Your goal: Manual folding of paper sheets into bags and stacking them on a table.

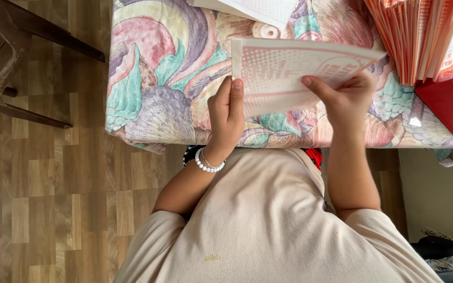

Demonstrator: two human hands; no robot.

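From the head camera I looked straight down at a table covered with a floral cloth (148, 94) in pink, teal and purple. Both hands held one printed paper sheet (289, 71), white with a pinkish-red dotted pattern, tilted above the near edge of the table and partly lifted off the cloth. My left hand (226, 112) gripped the sheet's left edge, thumb on top and the other fingers tucked beneath, so it was closed in a pinch on the paper. A white bead bracelet (208, 163) circled that wrist. My right hand (348, 99) pinched the sheet from below near its right half, with the thumb laid across the printed face and the fingers curled behind; I could not see those fingers clearly.

At the upper right stood a thick fanned stack of orange-and-white paper sheets (420, 36), close to the held sheet's right corner, though I could not tell whether they touched. Just beside the stack, at the right edge, sat a red plastic holder (446, 102). Another white sheet (258, 9) lay at the top edge of the view, apart from the held one. A dark brown chair (6, 57) stood on the wood-pattern floor (53, 199) to the left, well apart from the table.
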